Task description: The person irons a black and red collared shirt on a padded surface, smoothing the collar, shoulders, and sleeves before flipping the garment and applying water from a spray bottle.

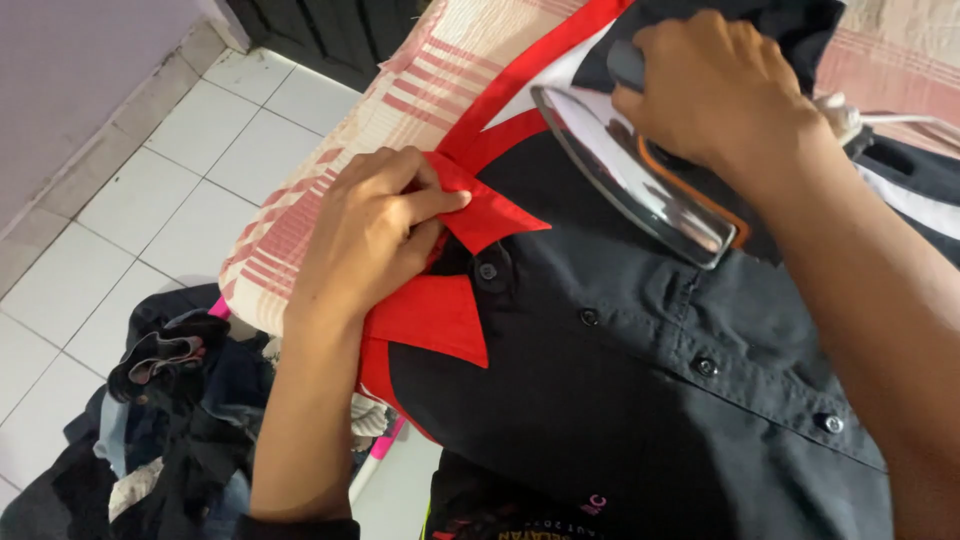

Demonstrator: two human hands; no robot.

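A black button-up shirt [640, 380] with a red collar [440, 320] lies on a striped ironing board [330, 190]. My left hand [370, 230] pinches one red collar point between thumb and fingers, next to the top button. My right hand [720, 90] grips the handle of an electric iron [630, 180], tilted so that its shiny soleplate faces the camera, above the shirt's shoulder area.
A heap of dark clothes [160, 420] lies on the white tiled floor [150, 200] at lower left, below the board's edge. A pale wall runs along the far left. The iron's white cord [900, 120] trails off to the right.
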